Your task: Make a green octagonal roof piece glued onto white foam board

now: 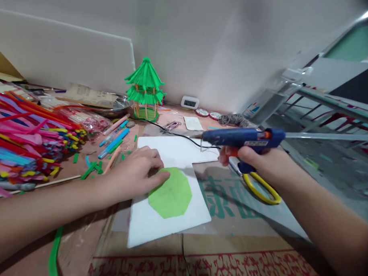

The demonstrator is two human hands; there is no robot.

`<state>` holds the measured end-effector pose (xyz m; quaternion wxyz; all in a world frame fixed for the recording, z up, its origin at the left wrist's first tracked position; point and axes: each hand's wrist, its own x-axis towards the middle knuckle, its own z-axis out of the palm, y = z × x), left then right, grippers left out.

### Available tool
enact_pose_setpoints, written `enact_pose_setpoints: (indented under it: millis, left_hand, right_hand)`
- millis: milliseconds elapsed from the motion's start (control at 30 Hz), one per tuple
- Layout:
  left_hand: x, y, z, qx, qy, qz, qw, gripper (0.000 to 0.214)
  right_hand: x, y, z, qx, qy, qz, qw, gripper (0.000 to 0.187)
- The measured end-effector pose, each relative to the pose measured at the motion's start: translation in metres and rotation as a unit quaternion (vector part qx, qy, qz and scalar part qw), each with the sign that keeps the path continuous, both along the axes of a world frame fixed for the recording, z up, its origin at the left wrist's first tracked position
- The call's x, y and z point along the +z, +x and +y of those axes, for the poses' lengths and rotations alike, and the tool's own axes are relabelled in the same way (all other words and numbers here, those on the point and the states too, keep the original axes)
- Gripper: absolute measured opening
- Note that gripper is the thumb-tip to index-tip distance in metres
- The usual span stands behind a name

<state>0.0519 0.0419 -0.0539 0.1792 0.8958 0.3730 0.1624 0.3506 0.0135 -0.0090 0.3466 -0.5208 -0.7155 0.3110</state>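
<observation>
My right hand (255, 158) grips a blue hot glue gun (232, 137) by its handle, the nozzle pointing left above the white board. A clear glue stick (329, 136) runs out of its back end. My left hand (143, 171) holds a light green paper octagon (171, 196) at its upper left edge, thumb on top and fingers curled. The octagon lies on an L-shaped white board (147, 233). Below my right hand rest yellow-handled scissors (260, 191), their blades partly hidden.
A green-roofed model pavilion (145, 88) stands at the back beside a small digital clock (190, 102). Colourful pipe cleaners (29, 140) crowd the left side. Pens (114, 143) and green scraps (94, 169) lie near my left arm. A black cord (172, 132) crosses behind the board.
</observation>
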Motion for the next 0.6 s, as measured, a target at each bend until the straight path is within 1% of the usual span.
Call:
enact_pose_setpoints:
  millis: [67, 133, 167, 233, 300, 400, 467, 533, 600]
  left_hand:
    - [-0.004, -0.003, 0.0, 0.01, 0.039, 0.01, 0.999, 0.029]
    - [-0.003, -0.01, 0.0, 0.02, 0.039, 0.006, 0.999, 0.029]
    - [-0.002, -0.014, -0.001, 0.011, 0.038, 0.006, 0.999, 0.026]
    - [0.0, -0.022, -0.005, -0.028, 0.04, 0.018, 0.999, 0.018]
    - [-0.001, -0.028, -0.011, -0.068, 0.054, 0.029, 0.996, 0.021]
    - [-0.008, -0.033, -0.021, -0.09, 0.108, 0.044, 0.989, 0.024]
    - [-0.015, -0.035, -0.024, -0.103, 0.148, 0.058, 0.982, 0.026]
    - [-0.021, -0.036, -0.025, -0.11, 0.175, 0.074, 0.976, 0.028]
    - [-0.024, -0.037, -0.024, -0.1, 0.195, 0.089, 0.972, 0.031]
  right_hand:
    - [0.001, -0.003, -0.004, 0.019, -0.027, -0.061, 0.998, 0.028]
    - [-0.001, -0.008, -0.008, 0.019, -0.035, -0.11, 0.993, 0.027]
    - [-0.003, -0.01, -0.009, 0.016, -0.038, -0.131, 0.991, 0.029]
    - [-0.009, -0.012, -0.01, 0.009, -0.053, -0.166, 0.985, 0.033]
    - [-0.016, -0.012, -0.011, -0.002, -0.063, -0.175, 0.982, 0.035]
    - [-0.026, -0.014, -0.011, -0.013, -0.054, -0.169, 0.984, 0.035]
    - [-0.03, -0.017, -0.01, -0.011, -0.062, -0.176, 0.982, 0.033]
    - [-0.031, -0.021, -0.009, -0.007, -0.076, -0.186, 0.979, 0.03]
    - [-0.027, -0.027, -0.005, 0.007, -0.078, -0.181, 0.98, 0.028]
